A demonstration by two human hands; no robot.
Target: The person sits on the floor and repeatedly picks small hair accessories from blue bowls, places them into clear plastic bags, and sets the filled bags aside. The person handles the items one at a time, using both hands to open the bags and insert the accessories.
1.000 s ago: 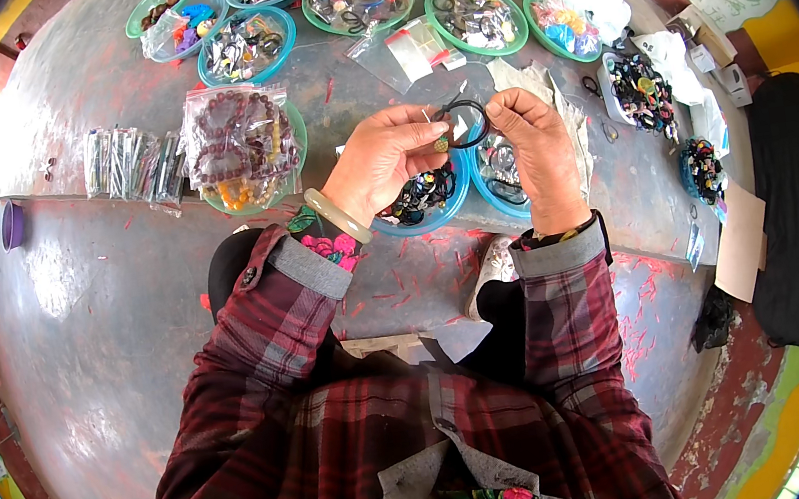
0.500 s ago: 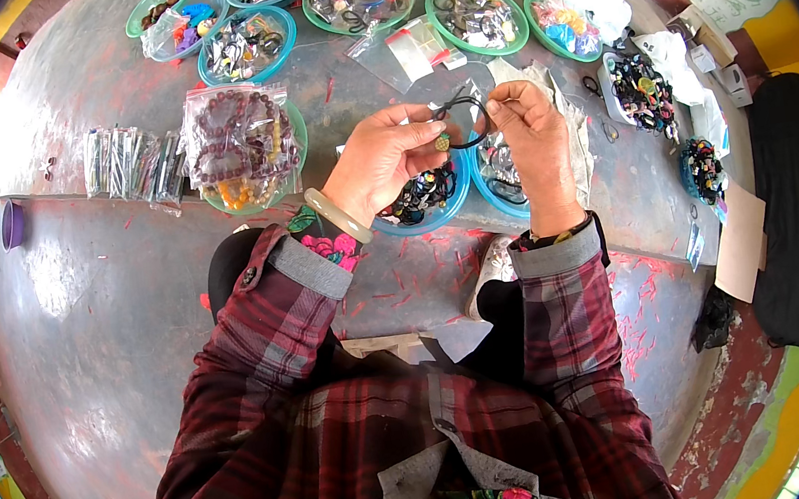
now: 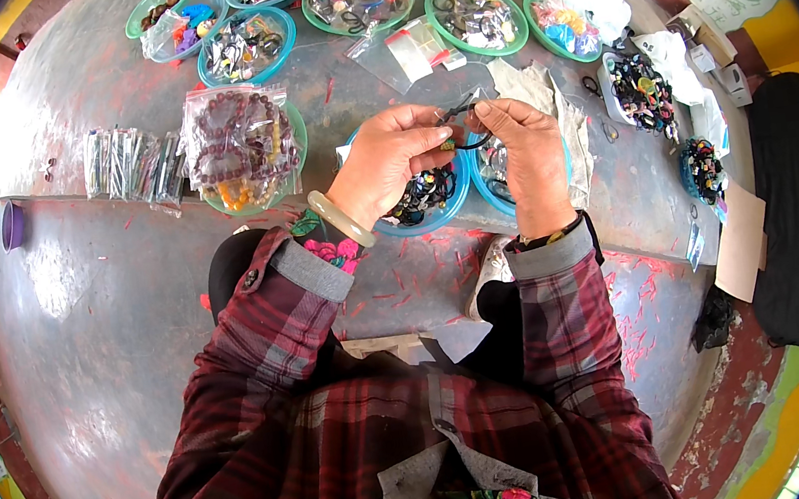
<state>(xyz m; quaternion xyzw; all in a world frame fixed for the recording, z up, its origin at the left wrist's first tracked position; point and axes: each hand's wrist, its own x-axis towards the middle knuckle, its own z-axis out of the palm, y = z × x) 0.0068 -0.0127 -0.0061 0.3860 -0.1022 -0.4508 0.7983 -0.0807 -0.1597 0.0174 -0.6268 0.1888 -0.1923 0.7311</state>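
Note:
Between my two hands is a black elastic hair tie [image 3: 478, 141], bunched and partly hidden by my fingers. My left hand [image 3: 399, 157], with a pale bangle [image 3: 340, 219] at its wrist, pinches one side of it. On the other side my right hand [image 3: 524, 147] grips it between thumb and forefinger. A small greenish-yellow charm seems to peek out by the left fingers, mostly covered. Under my hands stand a blue basin [image 3: 459, 203] of dark hair ties and charms, and a second blue basin [image 3: 480, 188] with more pieces, partly hidden by my right hand.
Several basins of small goods line the far side, among them a blue basin [image 3: 293, 49] and a green basin [image 3: 522, 29]. Bagged beads [image 3: 238, 134] and thin packets [image 3: 134, 163] lie left. A white basket [image 3: 613, 90] and a brown board [image 3: 741, 240] are at right.
The hair tie, a wide open loop before, is now drawn together between my fingers. My right hand has shifted slightly left and down, closer to my left hand.

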